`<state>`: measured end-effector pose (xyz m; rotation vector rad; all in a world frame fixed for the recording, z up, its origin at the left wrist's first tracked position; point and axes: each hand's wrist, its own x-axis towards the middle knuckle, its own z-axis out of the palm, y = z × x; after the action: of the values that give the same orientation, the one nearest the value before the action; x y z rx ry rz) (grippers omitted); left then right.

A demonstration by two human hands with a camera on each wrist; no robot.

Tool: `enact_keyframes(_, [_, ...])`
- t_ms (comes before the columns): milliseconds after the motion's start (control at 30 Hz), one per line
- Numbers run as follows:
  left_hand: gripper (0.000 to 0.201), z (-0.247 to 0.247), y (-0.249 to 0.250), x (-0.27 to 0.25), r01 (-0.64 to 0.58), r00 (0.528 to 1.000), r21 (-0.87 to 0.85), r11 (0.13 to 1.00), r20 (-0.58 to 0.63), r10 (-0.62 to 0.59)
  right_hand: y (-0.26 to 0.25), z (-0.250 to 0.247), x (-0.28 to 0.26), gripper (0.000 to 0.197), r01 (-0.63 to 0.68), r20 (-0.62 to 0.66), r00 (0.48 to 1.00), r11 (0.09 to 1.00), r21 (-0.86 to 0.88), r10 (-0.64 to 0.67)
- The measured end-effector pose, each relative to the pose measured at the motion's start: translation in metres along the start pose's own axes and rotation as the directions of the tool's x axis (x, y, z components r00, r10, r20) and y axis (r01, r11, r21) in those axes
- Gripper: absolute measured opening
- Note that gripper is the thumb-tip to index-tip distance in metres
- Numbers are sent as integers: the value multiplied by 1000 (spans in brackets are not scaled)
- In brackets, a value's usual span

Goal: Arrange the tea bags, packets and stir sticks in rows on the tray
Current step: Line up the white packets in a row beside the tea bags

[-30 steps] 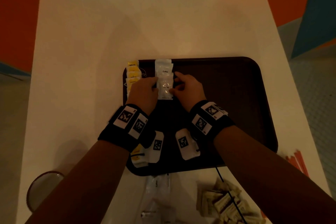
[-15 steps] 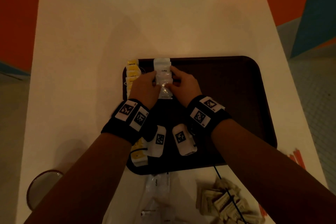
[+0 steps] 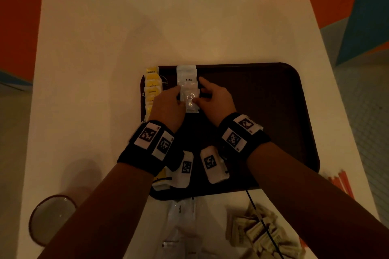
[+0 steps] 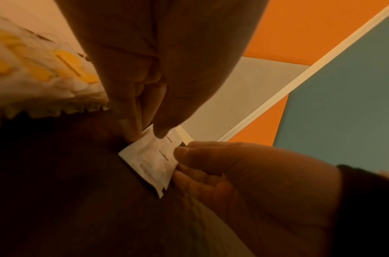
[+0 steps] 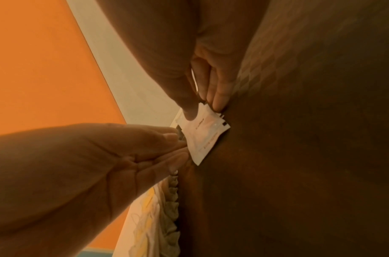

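Both hands have moved slightly back along the column of coffee packets (image 3: 188, 88). The left hand (image 3: 168, 107) and right hand (image 3: 212, 99) pinch its sides, squaring it beside the tea bags (image 3: 152, 86) on the tray (image 3: 273, 111).

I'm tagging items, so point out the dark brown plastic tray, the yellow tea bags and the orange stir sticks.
Dark brown plastic tray (image 3: 263, 111), head view, bare floor right of the hands.
Yellow tea bags (image 3: 152, 84), head view, middle of the row.
Orange stir sticks (image 3: 342, 181), head view, mid-bundle.
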<state>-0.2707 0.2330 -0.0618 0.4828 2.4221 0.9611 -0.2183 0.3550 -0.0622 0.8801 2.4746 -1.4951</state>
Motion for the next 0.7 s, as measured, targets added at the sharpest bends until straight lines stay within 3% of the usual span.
enact_keyframes(567, [40,-5,6,-10,-29,1000,8,1000,3,28,9,4,-1,53,10,-18,1000,998,63,-9])
enact_keyframes(700, [41,-23,9,-37,1,998,51,999,-65,2,10,-12,-13,52,13,-86,996,1000,19,-11])
